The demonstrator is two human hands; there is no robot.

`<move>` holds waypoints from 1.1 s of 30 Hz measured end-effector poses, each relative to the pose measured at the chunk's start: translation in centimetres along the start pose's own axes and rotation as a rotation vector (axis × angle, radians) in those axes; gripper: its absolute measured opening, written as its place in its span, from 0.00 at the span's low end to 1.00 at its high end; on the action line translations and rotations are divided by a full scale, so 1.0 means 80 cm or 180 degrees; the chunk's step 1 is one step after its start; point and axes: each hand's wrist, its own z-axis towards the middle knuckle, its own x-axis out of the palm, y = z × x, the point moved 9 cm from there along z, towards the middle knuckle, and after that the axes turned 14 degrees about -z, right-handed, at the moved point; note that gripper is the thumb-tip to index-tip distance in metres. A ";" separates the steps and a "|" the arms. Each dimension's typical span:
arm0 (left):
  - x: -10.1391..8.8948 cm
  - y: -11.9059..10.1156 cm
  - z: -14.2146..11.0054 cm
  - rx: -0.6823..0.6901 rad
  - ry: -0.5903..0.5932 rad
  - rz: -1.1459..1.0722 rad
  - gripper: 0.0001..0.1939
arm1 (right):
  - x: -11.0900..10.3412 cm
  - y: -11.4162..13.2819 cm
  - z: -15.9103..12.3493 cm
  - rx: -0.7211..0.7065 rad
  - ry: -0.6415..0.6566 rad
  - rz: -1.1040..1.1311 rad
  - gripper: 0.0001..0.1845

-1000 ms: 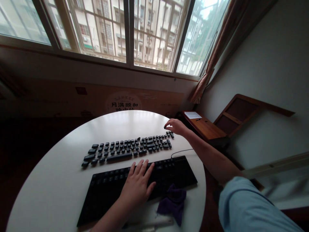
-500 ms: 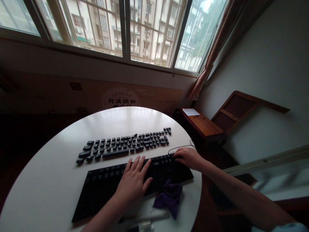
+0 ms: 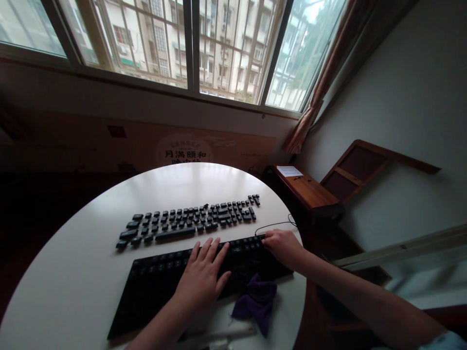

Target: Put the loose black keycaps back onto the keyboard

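A black keyboard (image 3: 146, 291) lies at a slant on the round white table, its lower part bare of keycaps and its far rows still capped. My left hand (image 3: 204, 274) rests flat across its middle, fingers spread toward the far rows. At the keyboard's far right end, my right hand (image 3: 282, 247) is closed, thumb and fingers pinched low over the keys; whatever is between the fingertips is hidden. Beyond the keyboard, loose black keycaps (image 3: 175, 235) lie set out in rows. A crumpled purple cloth (image 3: 255, 301) sits against the keyboard's near edge.
A thin black cable (image 3: 272, 224) runs off the table's right side. Slim tools (image 3: 233, 333), blurred, lie near the front of the white table (image 3: 65, 272). To the right stands a wooden bench (image 3: 310, 187) with a paper (image 3: 289, 171) on it.
My right hand has shifted slightly toward me, and its fingers are curled tighter. The left hand stays in place on the keyboard. The whole view has moved a little.
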 end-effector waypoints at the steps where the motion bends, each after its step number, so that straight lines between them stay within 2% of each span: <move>1: 0.000 0.000 0.000 -0.0006 0.0006 -0.0003 0.32 | 0.000 0.001 0.001 -0.0020 -0.0005 -0.0046 0.14; 4: -0.001 0.001 0.000 -0.0033 0.0043 -0.0008 0.32 | -0.004 -0.009 0.013 -0.0132 0.0103 0.0094 0.08; 6: 0.000 0.001 0.000 -0.0027 0.0053 -0.0008 0.32 | -0.014 -0.029 0.036 -0.0119 0.0167 0.0323 0.07; 11: 0.001 0.002 -0.001 -0.0005 0.0014 0.0037 0.32 | -0.049 -0.107 0.135 0.0594 -0.0103 0.0304 0.13; 14: 0.001 0.003 -0.001 -0.0003 0.0013 0.0040 0.32 | -0.039 -0.128 0.190 0.0714 0.0036 0.0268 0.14; 17: 0.003 0.004 -0.002 -0.0007 0.0026 0.0021 0.33 | -0.016 -0.135 0.223 0.0760 0.0234 0.0238 0.15; 23: 0.006 0.005 -0.003 -0.0049 0.0102 -0.0015 0.33 | 0.013 -0.137 0.250 0.0711 0.0410 0.0139 0.17; 30: 0.005 0.004 -0.003 -0.0057 0.0108 -0.0051 0.33 | 0.022 -0.136 0.262 0.0570 0.0472 0.0105 0.14; 33: 0.007 0.005 -0.003 -0.0058 0.0131 -0.0037 0.33 | 0.018 -0.128 0.261 0.0490 0.0396 0.0157 0.12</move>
